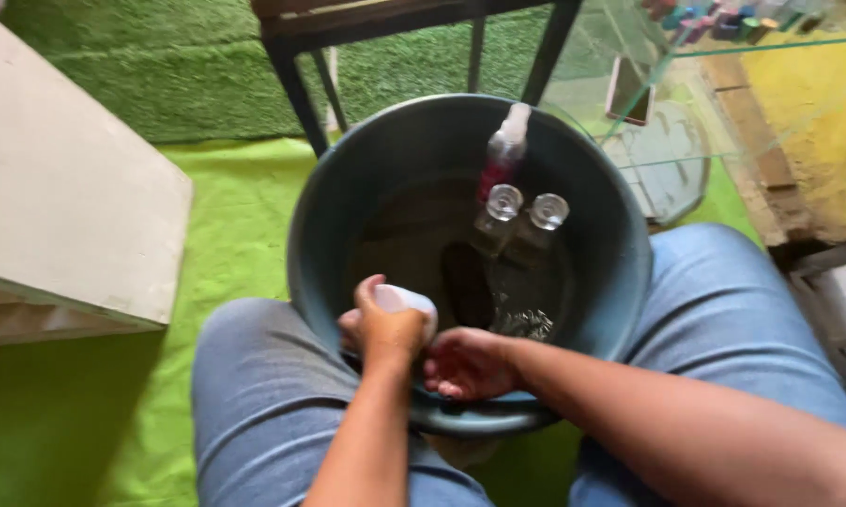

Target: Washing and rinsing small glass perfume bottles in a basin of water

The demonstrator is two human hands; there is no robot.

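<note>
Green mat covers the floor; on it, between the person's knees, we note a dark grey bucket holding water. The left hand has its grip closed around a small white bottle at the near rim. The right hand lies half curled just beside it, grip holding nothing. Two clear bottles and a spray bottle stand in the water.

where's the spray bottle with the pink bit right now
In the head view the spray bottle leans against the far inner wall of the dark bucket, just behind the two clear bottles standing in the water.
</note>
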